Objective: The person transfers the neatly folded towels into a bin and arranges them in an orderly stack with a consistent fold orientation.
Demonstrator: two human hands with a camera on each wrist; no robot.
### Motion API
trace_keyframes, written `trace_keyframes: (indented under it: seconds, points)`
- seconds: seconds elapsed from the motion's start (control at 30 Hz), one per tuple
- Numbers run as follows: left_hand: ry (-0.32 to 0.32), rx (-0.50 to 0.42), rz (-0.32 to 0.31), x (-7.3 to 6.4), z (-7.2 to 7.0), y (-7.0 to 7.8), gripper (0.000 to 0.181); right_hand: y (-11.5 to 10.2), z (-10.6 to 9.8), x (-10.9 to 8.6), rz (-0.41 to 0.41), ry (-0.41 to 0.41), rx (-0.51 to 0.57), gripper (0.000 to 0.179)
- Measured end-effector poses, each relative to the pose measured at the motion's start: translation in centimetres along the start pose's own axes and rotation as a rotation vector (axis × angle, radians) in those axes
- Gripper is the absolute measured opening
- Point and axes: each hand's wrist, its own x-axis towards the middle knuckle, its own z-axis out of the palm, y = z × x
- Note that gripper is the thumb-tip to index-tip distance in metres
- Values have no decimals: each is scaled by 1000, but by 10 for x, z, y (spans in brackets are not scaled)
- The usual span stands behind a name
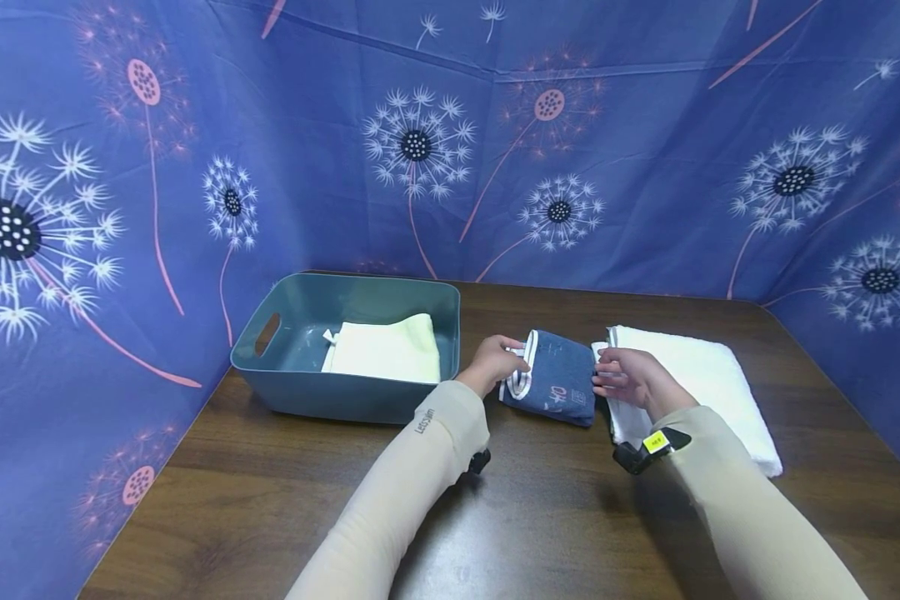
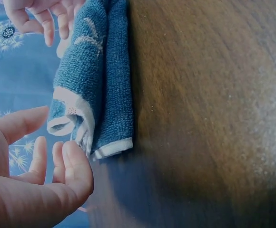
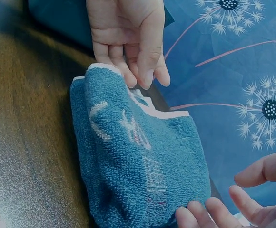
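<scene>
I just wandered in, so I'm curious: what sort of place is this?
Perhaps a makeshift booth: a printed curtain hangs behind a table holding a bin and a blue towel.

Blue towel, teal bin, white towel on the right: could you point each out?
Blue towel point(image 1: 560, 375): head view, its printed face.
Teal bin point(image 1: 330, 397): head view, front outer wall.
White towel point(image 1: 707, 375): head view, its upper surface.

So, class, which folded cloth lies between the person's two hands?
The white-edged blue towel; the pale yellow cloth sits in the bin to its left, and the white towel lies to its right.
</scene>
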Motion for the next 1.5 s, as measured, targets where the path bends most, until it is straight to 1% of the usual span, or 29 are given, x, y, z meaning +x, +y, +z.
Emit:
trace_keyframes:
  seconds: [0.03,0.13,0.23,0.4,0.6,0.7,0.8,0.93,1.03,1.17,1.3,1.37,1.5]
  points:
    - [2,-2,-2,0,0,0,31,1,0,0,-3,-8,-5,52]
    - [15,1,-19,0,1,-2,32,2,3,0,-2,2,-36,52]
    - [35,10,-19,2,2,-5,33,5,5,2,-4,21,-93,52]
    - [52,9,-31,4,3,-7,32,8,10,4,-9,58,-183,60]
    - [76,7,-33,5,3,-8,33,10,12,4,-1,59,-282,63]
    - [87,4,-39,4,2,-8,35,10,12,4,-1,62,-283,63]
    - [92,7,-30,4,1,-9,39,11,12,4,6,61,-277,62]
    - [96,14,-39,5,1,-11,45,12,13,5,16,48,-280,60]
    - [83,3,-55,6,1,-12,53,11,14,5,27,46,-283,60]
    - [61,-16,-53,5,1,-11,62,11,17,6,41,28,-279,61]
    - [62,-38,-52,4,3,-9,62,14,20,8,44,-7,-248,57]
    - [59,-52,-62,3,5,-8,63,16,23,10,45,-12,-216,56]
    - [36,-74,-85,3,9,-9,69,20,24,12,40,-30,-181,64]
